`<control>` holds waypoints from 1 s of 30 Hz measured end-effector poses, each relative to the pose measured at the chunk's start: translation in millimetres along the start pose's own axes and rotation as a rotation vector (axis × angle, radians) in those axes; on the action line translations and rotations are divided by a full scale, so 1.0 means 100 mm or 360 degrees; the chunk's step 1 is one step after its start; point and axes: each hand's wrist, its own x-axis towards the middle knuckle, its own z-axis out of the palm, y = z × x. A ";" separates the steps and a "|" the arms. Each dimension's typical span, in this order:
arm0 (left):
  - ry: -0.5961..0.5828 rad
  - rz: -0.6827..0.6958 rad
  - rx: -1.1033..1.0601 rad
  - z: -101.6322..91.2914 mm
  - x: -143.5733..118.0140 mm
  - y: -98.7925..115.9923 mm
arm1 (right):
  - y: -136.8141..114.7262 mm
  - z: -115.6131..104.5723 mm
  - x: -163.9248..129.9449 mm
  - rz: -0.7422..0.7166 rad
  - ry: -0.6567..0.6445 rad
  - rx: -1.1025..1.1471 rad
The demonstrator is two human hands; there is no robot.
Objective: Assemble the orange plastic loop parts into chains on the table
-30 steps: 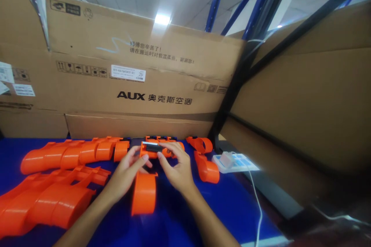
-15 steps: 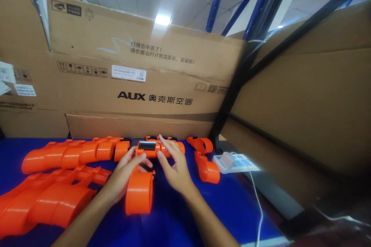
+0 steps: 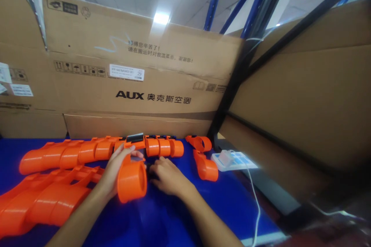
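Note:
My left hand (image 3: 116, 166) is closed around an orange plastic piece (image 3: 130, 181). A wide round ring forms its near end, and a flat head with a dark strip (image 3: 135, 137) and a pale edge tops its far end. Just right of that ring, my right hand (image 3: 169, 177) is low over the blue tabletop with its fingers curled down. Something dark shows by its fingertips, but what they hold is hidden. Behind my hands stands a short row of orange ringed pieces (image 3: 164, 148) with dark tops.
Nested orange pieces lie in a back row (image 3: 69, 156) and a front row (image 3: 43, 204) at left. Two more orange pieces (image 3: 207, 168) lie at right, beside a white power strip (image 3: 234, 161) with a cable. A cardboard wall (image 3: 162, 119) and a black post (image 3: 228, 100) bound the blue table (image 3: 156, 224).
The left hand has tilted the orange piece and moved it slightly left. My right hand has come off its head and dropped to the tabletop, fingers curling. The view has shifted slightly.

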 end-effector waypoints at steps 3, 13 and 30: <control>-0.0032 0.0066 0.0085 -0.03 0.03 -0.02 | 0.03 -0.03 -0.02 -0.0006 -0.0003 0.0041; -0.0035 0.0259 0.0288 -0.01 0.02 -0.08 | 0.25 -0.09 -0.05 0.0200 0.0431 0.0938; -0.0248 0.0383 0.0649 -0.02 0.02 -0.21 | -0.17 0.03 0.11 0.0179 0.1645 0.1814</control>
